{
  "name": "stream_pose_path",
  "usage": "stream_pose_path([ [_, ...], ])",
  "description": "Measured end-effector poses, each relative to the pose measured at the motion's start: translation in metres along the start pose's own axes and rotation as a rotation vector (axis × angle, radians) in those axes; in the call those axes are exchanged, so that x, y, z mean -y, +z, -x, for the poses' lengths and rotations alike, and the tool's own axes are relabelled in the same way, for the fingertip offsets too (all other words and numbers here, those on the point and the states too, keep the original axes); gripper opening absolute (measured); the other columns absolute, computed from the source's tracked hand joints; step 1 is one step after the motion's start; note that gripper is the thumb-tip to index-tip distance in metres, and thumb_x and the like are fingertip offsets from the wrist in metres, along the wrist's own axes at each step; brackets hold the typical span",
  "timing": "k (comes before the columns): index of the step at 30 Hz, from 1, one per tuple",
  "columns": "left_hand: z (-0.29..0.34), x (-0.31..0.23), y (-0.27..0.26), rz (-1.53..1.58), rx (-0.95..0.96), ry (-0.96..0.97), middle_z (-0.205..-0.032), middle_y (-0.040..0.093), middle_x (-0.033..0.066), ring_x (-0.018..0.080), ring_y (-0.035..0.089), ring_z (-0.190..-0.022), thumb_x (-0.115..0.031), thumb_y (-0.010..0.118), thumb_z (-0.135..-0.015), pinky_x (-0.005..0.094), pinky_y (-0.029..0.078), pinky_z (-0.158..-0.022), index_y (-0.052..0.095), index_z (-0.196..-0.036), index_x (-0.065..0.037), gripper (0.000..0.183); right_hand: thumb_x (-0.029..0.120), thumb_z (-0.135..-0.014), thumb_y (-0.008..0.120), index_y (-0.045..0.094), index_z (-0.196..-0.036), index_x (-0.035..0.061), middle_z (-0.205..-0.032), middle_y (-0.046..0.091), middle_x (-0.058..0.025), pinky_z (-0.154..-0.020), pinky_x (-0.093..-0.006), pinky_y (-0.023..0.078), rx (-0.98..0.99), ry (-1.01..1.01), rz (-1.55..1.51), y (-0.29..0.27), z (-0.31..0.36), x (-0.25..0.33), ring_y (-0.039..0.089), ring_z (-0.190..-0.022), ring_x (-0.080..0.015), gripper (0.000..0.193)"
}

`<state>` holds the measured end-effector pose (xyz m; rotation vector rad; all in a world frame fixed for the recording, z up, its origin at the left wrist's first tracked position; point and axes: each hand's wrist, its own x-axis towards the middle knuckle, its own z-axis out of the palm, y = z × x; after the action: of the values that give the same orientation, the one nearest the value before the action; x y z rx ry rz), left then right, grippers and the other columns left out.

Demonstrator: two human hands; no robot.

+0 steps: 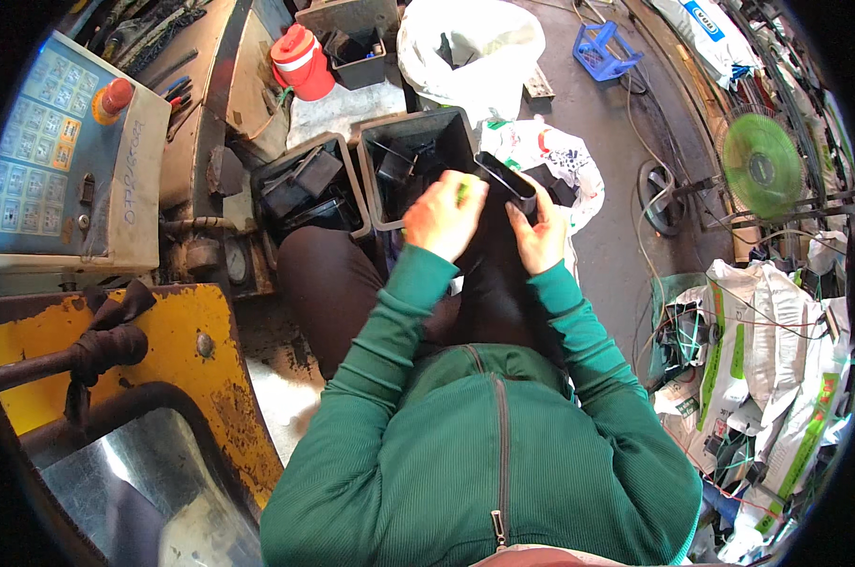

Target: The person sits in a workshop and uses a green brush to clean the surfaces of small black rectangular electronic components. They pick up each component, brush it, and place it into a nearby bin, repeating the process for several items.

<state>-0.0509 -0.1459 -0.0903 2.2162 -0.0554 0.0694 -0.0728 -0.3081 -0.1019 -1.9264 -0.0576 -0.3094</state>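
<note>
Right hand (543,234), upper centre of frame, grips black part (509,185); left hand (441,219) beside it, curled round small green object (462,195).

A dark grey floor (579,118) is seen through the middle of the workshop. At the left, a control panel (33,142) is fitted with a red mushroom button (116,95); below it, a yellow machine panel (205,378) with chipped paint is set with a dark-framed window (153,482), on which glare is caught. At the right, a green-bladed pedestal fan (760,167) and piled white sacks (763,321) are placed. Farther off, a blue plastic stool (593,62) is set down.
</note>
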Motion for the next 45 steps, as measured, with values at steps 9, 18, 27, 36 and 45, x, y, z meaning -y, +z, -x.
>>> stream_pose_path([
  [9,0.019,-0.025,0.002,0.101,0.074,0.074,-0.086,0.065,0.0136,0.0338,0.065,-0.079,-0.039,0.057,-0.091,0.0392,0.05,-0.067,0.059,-0.1,-0.01,0.03,-0.002,-0.081,0.065,0.054,-0.126,0.0057,-0.105,0.067,-0.0156,-0.087,-0.0306,0.048,-0.051,0.011,0.056,0.002,-0.002,0.009,0.064,-0.1,-0.0188,0.048],
  [18,-0.016,0.003,0.025,0.036,-0.095,0.046,-0.085,0.064,0.0122,0.0358,0.064,-0.079,-0.044,0.056,-0.089,0.0452,0.05,-0.065,0.059,-0.098,-0.014,0.031,-0.003,-0.082,0.064,0.058,-0.121,0.0029,-0.096,0.068,-0.0059,-0.083,-0.0262,0.047,-0.012,0.059,-0.035,-0.007,-0.007,0.008,0.06,-0.089,-0.0103,0.039],
  [27,-0.08,0.196,0.04,-0.165,-0.078,-0.561,-0.111,0.063,0.0214,0.036,0.059,-0.106,-0.048,0.067,-0.077,0.0425,0.045,-0.091,0.058,-0.111,-0.004,0.056,0.002,-0.085,0.063,0.052,-0.123,-0.0023,-0.114,0.06,-0.0086,-0.093,-0.0286,0.043,-0.156,0.279,-0.391,-0.053,-0.035,-0.066,0.055,-0.103,-0.0159,0.04],
  [36,-0.152,0.218,0.064,-0.428,0.019,-0.826,-0.114,0.064,0.0176,0.0315,0.061,-0.109,-0.041,0.057,-0.087,0.0419,0.049,-0.09,0.067,-0.106,-0.006,0.042,0.027,-0.082,0.07,0.032,-0.145,0.0103,-0.147,0.033,-0.0149,-0.094,-0.0404,0.041,-0.036,0.547,-0.233,-0.051,-0.074,-0.146,0.044,-0.124,-0.025,0.076],
  [45,-0.131,0.187,0.024,0.351,0.104,-0.742,-0.062,0.059,0.0043,0.0167,0.054,-0.044,-0.013,0.065,-0.079,0.0348,0.048,-0.045,0.065,-0.094,-0.004,0.017,0.011,-0.09,0.06,0.052,-0.129,0.0031,-0.13,0.054,-0.0089,-0.09,-0.0322,0.049,-0.043,0.479,-0.577,-0.035,-0.06,-0.087,0.054,-0.116,-0.0212,0.04],
])
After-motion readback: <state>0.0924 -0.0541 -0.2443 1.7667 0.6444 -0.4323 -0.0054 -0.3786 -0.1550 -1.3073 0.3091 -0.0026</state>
